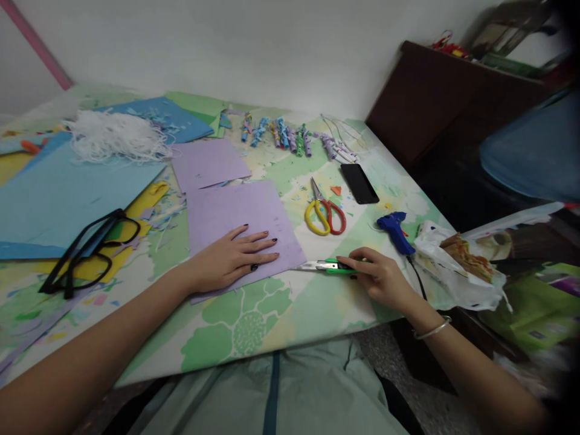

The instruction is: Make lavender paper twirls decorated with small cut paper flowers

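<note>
My left hand [231, 258] lies flat with fingers spread on a purple foam sheet [240, 208]. Gripped in my right hand [378, 275] is a green utility knife [333, 266]. Its blade is out and points left, with the tip at the sheet's lower right corner; whether it touches the sheet I cannot tell. Beyond the knife lie scissors [324, 211] with one yellow and one red handle. A second purple sheet [211, 162] sits just behind the first.
Blue sheets [90, 193] at left carry a pile of white string [118, 136] and black glasses [93, 251]. Small decorated rolls [281, 134] line the back. A phone [359, 183], a blue glue gun [396, 231] and a plastic bag [435, 260] are at right. Foam scraps dot the tablecloth.
</note>
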